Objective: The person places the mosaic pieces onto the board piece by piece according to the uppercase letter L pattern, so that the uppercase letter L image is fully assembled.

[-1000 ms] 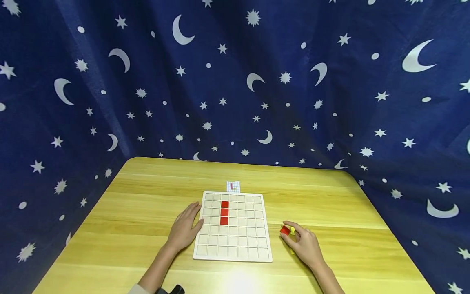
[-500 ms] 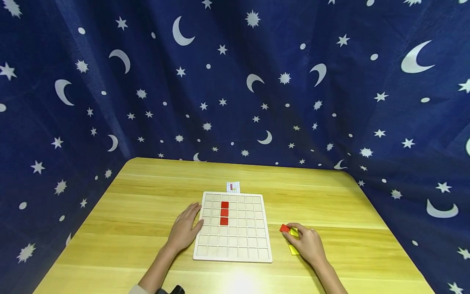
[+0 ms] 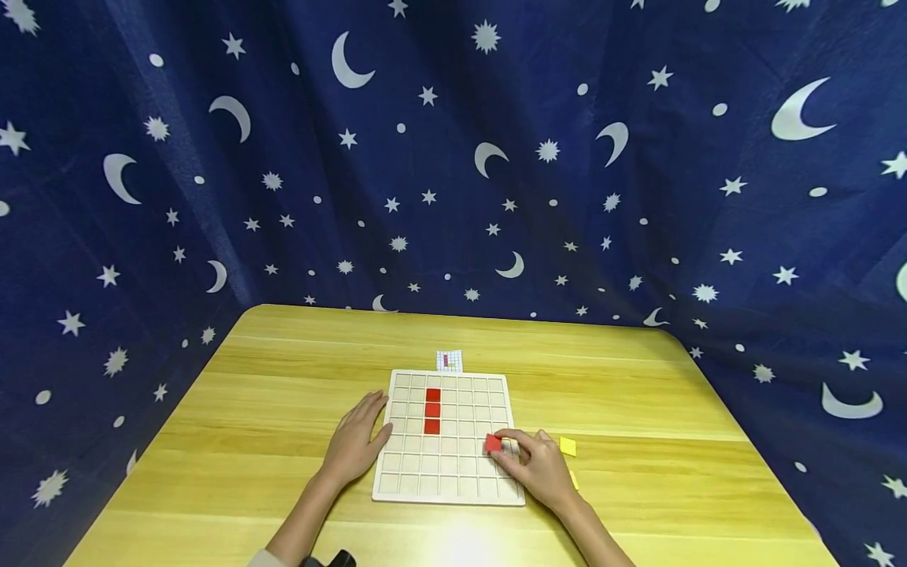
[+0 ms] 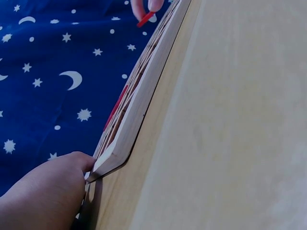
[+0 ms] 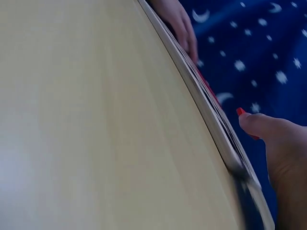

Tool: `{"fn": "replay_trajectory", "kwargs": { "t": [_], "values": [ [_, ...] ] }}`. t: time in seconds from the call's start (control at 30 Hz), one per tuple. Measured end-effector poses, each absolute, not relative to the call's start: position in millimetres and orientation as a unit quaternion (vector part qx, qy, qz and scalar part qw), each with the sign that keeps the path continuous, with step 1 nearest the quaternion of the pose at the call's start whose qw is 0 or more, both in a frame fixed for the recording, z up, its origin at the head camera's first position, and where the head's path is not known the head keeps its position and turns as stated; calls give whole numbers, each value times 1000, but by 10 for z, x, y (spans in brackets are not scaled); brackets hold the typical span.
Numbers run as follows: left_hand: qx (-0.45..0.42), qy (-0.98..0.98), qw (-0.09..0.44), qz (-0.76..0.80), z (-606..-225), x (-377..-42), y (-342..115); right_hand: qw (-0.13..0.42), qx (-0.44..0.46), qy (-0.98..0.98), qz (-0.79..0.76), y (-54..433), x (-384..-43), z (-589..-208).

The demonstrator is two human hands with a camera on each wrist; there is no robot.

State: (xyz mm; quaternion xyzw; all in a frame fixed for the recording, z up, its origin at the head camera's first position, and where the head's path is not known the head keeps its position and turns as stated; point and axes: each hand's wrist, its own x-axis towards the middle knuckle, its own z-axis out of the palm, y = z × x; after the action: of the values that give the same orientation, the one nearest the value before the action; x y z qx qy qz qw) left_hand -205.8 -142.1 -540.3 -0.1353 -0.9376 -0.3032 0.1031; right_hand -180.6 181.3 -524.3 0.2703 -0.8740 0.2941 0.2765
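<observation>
My right hand (image 3: 540, 471) pinches a small red square tile (image 3: 493, 443) between thumb and fingertips, over the right side of a pale wooden grid board (image 3: 453, 488). In the left wrist view the pinched tile (image 4: 146, 19) is tilted and held apart from the board's surface. Three red tiles (image 3: 432, 410) form a column in the grid, left of its middle. My left hand (image 3: 357, 441) lies against the board's left edge, fingers extended and thumb touching the rim. Its thumb side also shows at the board's corner in the left wrist view.
Yellow square tiles (image 3: 568, 446) lie on the table right of the board, one partly hidden behind my right hand. A small printed grid card (image 3: 449, 361) lies at the board's far edge. A dark blue curtain (image 3: 439, 157) with moons and stars surrounds the wooden table (image 3: 283, 354).
My right hand has carried the red tile leftward from beside the yellow tiles to above the board, uncovering one yellow tile. My left hand has stayed in place.
</observation>
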Motion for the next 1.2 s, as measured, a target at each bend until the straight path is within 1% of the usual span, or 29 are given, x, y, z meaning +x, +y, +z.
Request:
{"fn": "replay_trajectory", "kwargs": {
  "t": [0.27, 0.57, 0.87, 1.0, 1.2],
  "values": [
    [-134, -939, 100, -301, -5405, -2069, -1413, 242, 304, -868, 309, 1406, -1814, -5232],
    [-136, -938, 108, -300, -5420, -2075, -1421, 179, 285, -887, 316, 1079, -1918, -5223],
    [-138, -936, 114, -302, -5419, -2078, -1417, 140, 297, -892, 312, 958, -1970, -5196],
    [-140, -935, 126, -300, -5428, -2075, -1422, 126, 292, -892, 320, 943, -1963, -5186],
    [-141, -937, 122, -296, -5442, -2074, -1436, 113, 277, -894, 335, 936, -1944, -5180]
  ]
}}
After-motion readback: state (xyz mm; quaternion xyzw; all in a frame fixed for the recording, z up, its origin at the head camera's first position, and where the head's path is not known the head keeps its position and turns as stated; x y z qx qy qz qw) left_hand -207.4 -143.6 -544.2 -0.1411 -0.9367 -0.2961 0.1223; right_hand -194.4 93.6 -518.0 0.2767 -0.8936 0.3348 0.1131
